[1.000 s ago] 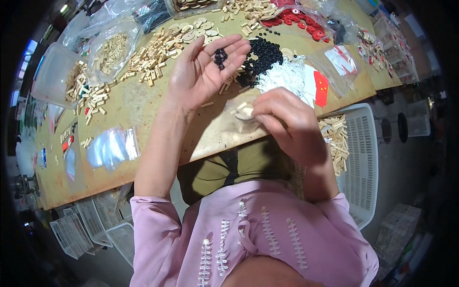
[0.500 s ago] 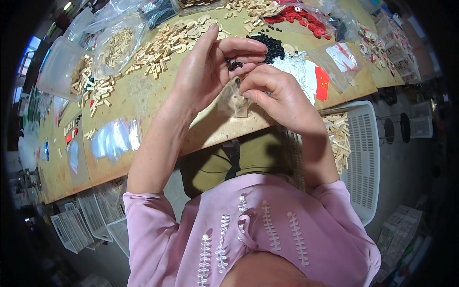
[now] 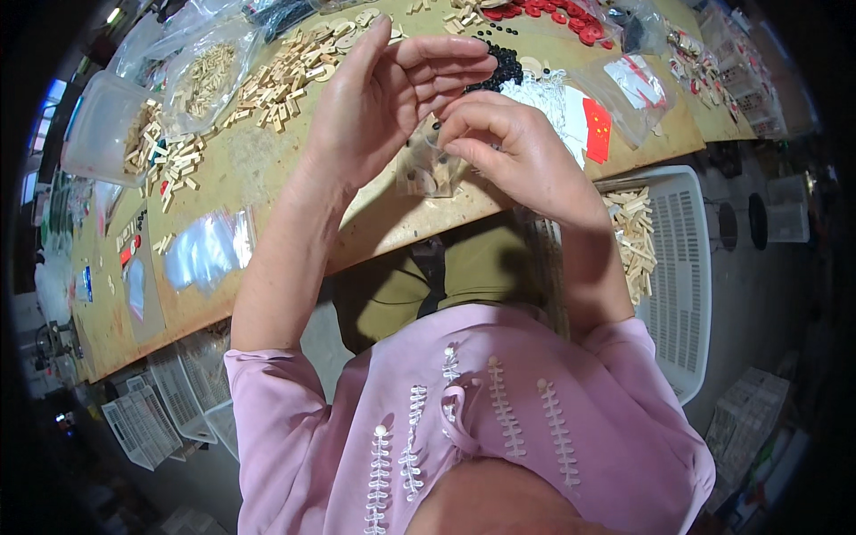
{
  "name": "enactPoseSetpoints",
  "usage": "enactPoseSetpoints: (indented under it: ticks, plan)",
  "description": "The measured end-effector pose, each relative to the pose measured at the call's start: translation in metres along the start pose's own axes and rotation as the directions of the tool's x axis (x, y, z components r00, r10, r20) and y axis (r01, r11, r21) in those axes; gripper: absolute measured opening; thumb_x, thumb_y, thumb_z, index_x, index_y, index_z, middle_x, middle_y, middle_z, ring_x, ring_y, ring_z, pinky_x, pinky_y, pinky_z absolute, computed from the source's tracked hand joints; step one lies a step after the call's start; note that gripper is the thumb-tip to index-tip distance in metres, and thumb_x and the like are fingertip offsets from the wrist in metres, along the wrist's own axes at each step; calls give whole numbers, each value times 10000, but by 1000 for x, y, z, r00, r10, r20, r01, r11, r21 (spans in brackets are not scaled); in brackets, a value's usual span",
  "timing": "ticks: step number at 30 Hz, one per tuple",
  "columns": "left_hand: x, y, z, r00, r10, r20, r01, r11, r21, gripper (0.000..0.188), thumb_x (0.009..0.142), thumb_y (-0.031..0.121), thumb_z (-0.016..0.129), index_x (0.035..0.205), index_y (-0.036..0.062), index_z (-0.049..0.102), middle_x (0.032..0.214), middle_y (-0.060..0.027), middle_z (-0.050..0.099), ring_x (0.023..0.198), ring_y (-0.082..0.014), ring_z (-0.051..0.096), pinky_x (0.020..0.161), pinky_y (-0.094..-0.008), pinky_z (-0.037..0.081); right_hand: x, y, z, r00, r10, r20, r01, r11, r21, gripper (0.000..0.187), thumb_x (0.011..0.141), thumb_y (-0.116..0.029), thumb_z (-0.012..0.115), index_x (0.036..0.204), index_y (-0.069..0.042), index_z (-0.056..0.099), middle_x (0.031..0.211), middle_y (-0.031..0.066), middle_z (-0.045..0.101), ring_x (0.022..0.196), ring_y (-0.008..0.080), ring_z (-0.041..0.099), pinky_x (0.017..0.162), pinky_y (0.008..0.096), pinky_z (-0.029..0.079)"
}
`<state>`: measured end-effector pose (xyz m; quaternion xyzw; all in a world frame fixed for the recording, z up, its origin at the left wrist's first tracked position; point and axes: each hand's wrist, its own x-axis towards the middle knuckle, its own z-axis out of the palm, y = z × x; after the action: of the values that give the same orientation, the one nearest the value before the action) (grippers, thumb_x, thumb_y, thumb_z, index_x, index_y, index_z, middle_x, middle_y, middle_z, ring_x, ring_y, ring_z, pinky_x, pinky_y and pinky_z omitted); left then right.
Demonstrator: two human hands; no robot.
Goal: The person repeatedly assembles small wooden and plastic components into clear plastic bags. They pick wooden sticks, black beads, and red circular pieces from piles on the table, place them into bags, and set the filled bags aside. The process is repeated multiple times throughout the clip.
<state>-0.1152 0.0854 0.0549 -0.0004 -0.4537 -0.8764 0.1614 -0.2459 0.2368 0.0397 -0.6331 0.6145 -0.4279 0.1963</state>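
Note:
My left hand [image 3: 379,107] is raised over the table's near edge, palm turned sideways and slightly cupped. Its fingers stretch to the right, and no pieces show in the palm. Beside it, my right hand [image 3: 522,152] is closed in a pinch at the mouth of a small clear plastic bag [image 3: 428,176]. The bag hangs below both hands, with pale wooden pieces and a few dark bits visible inside. Just beyond my fingertips lies a pile of small black round pieces [image 3: 505,68], partly hidden by the left hand.
Wooden blocks [image 3: 278,89] are heaped at the back, near a clear tub [image 3: 102,129]. Empty clear bags [image 3: 207,251] lie left. White pieces [image 3: 553,109], a red card [image 3: 597,130] and red discs [image 3: 588,31] are to the right. A white basket [image 3: 682,294] stands below the table edge.
The small black pieces have left my left palm, and dark bits show at the bag's mouth. Both hands have shifted slightly up in the view; the right keeps its pinch.

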Motion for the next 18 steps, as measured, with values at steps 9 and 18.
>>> enactPoseSetpoints:
  ticks: [9, 18]
  plan:
    - [-11, 14, -67, 987, 128, -94, -135, 988, -75, 518, 1094, 376, 447, 1308, -73, 593, 1269, -186, 658, 1149, -248, 633, 1012, -354, 500, 0, 7, 3, 997, 72, 2, -72, 993, 98, 53, 938, -24, 640, 962, 12, 671, 1120, 83, 662, 1006, 158, 641, 864, 275, 519]
    - [-120, -9, -92, 897, 264, -354, 360, 25, 933, 204, 917, 147, 746, 1070, 19, 701, 908, -123, 676, 865, -238, 674, 758, -351, 529, -2, 21, 6, 994, 57, -95, -36, 978, 203, 104, 933, -37, 634, 1003, 26, 678, 976, 69, 666, 889, 145, 651, 813, 281, 525]
